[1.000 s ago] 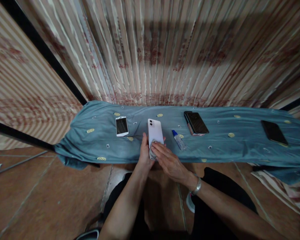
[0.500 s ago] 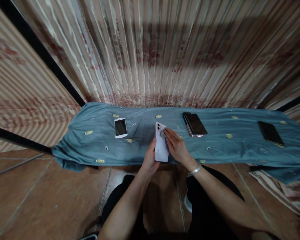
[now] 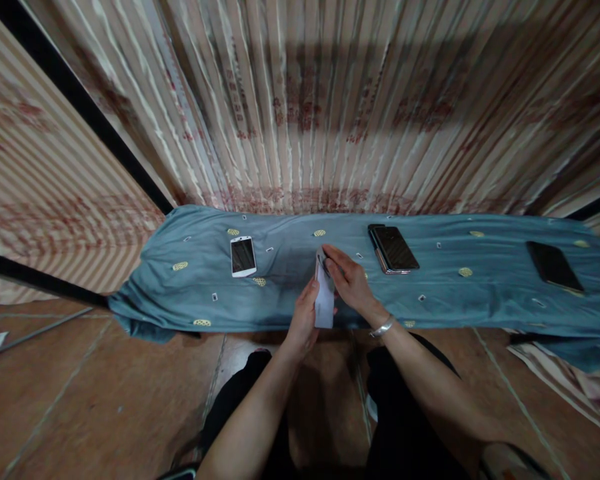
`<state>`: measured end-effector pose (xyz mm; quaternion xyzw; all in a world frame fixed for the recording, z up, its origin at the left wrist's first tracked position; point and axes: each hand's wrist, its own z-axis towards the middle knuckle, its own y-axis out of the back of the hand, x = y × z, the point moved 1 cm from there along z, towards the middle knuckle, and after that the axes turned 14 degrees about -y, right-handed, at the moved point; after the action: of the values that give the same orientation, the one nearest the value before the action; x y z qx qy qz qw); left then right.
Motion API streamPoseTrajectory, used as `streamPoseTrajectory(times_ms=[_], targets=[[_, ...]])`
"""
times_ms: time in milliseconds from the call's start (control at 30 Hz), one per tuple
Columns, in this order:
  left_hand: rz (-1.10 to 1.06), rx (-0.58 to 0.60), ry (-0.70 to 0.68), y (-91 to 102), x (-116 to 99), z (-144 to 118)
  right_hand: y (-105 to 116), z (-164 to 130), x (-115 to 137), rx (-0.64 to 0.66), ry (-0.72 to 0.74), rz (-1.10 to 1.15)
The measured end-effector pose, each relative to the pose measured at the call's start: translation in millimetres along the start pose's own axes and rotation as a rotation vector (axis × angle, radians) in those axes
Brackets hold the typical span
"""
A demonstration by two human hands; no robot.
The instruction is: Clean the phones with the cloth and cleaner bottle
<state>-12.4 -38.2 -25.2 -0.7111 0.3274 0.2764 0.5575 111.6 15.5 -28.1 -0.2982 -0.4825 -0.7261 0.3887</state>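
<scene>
My left hand is wrapped round a pale lilac smartphone, which is held up over the near edge of the cloth with its back tilted to the right. My right hand is closed at the phone's upper end. Its thumb and fingertips pinch a small grey thing against the back near the cameras; what that is I cannot make out. The cameras are now mostly hidden by the fingers. A bracelet circles my right wrist.
A blue-grey cloth with pineapple prints covers the long bench. A white phone lies left, a stack of dark phones right of centre, and a black phone far right. Striped curtains hang behind, beside a black pole.
The phone has turned so its back tilts to the right and looks narrower. My right fingers have moved up to its top end. The phones on the bench lie as before.
</scene>
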Motion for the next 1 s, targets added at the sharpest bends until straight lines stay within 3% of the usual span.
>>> streamPoseTrajectory(times_ms=[233,467,667,1000], targets=[[0.149,0.033,-0.098,1.0,4.6,4.9,-1.1,4.3,2.5,-0.022,-0.018,0.074],[0.260,0.038,-0.051,-0.1,11.5,5.5,4.2,19.6,-7.9,-0.026,-0.211,0.322],[0.180,0.038,0.018,-3.6,6.0,-0.6,9.9,24.2,-16.3,0.055,-0.325,0.411],[0.040,0.109,0.056,-0.2,-6.3,-2.0,0.3,20.7,-32.3,-0.006,-0.440,0.584]])
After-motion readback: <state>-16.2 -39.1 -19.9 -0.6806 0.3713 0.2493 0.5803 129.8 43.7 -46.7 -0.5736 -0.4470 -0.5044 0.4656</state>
